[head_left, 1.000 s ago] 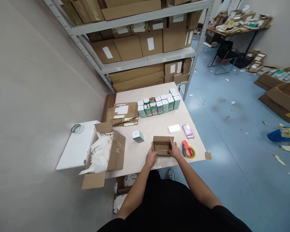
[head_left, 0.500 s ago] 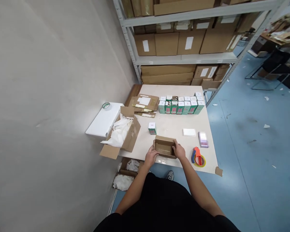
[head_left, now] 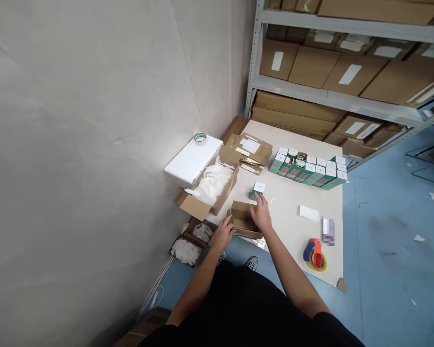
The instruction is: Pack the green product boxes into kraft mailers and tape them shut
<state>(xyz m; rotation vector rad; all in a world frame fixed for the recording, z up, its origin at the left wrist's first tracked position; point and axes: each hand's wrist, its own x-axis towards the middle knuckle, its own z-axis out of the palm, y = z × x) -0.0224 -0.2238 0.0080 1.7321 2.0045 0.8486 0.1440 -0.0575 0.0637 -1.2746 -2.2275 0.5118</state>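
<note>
An open brown cardboard box (head_left: 243, 218) sits at the table's near edge, with no contents showing in its visible part. My left hand (head_left: 222, 233) grips its left wall, fingers bent over the rim. Above the box's right side is my right hand (head_left: 262, 215), fingers apart and pointing at a small green carton with a white top (head_left: 259, 187). Its fingertips overlap the carton's lower front; whether they touch it I cannot tell. Further back, several similar green and white cartons (head_left: 308, 166) stand in rows.
Left of my hands, a carton (head_left: 195, 206) holds white crumpled paper beside a white case (head_left: 192, 159) with a tape roll (head_left: 200, 139) on it. Flattened cardboard (head_left: 255, 148) lies behind. On the right are a white flat box (head_left: 308, 213) and an orange tape dispenser (head_left: 316, 254).
My right hand has let go of the cardboard box's right wall and moved toward the small green carton. My left hand stays at the box. The view has turned left.
</note>
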